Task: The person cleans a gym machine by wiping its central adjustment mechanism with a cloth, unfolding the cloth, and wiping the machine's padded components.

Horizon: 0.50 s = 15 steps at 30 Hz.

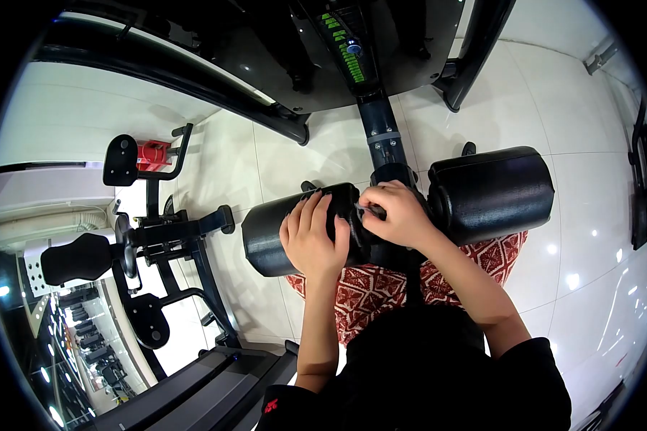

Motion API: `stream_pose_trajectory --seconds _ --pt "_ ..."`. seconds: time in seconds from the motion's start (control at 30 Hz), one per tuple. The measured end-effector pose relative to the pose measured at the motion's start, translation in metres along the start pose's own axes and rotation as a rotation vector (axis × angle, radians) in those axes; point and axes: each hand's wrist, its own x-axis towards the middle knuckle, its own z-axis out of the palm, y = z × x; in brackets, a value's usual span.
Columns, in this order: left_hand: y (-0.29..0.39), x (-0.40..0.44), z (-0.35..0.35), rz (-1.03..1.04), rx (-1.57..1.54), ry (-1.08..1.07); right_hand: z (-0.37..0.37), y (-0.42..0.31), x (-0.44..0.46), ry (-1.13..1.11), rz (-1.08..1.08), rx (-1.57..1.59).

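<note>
Hand (L) [314, 241]: palm down, open, fingers slightly apart, laid on L pad [263, 244].
Hand (R) [395, 214]: curled shut on small dk part [376, 212], just beside L pad's inner end.
Pads: L pad and R pad [492, 194], both blk, cylindrical, either side of blk post's [384, 136] near end.
Cloth [370, 291]: red/wht pattern, partly under pads.
Scale [343, 47]: grn marks, beyond post.
Gym mach. [169, 235]: far L, w/ blk cushions.
</note>
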Motion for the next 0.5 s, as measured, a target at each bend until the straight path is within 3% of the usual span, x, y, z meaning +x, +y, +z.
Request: stream_pose_trajectory --seconds 0.23,0.5 --pt "0.000 0.000 0.000 -0.004 -0.007 -0.003 0.000 0.005 -0.003 -0.009 -0.213 0.114" --pt "0.002 0.002 -0.002 -0.020 -0.005 -0.018 0.005 -0.007 0.003 0.150 -0.047 -0.118"
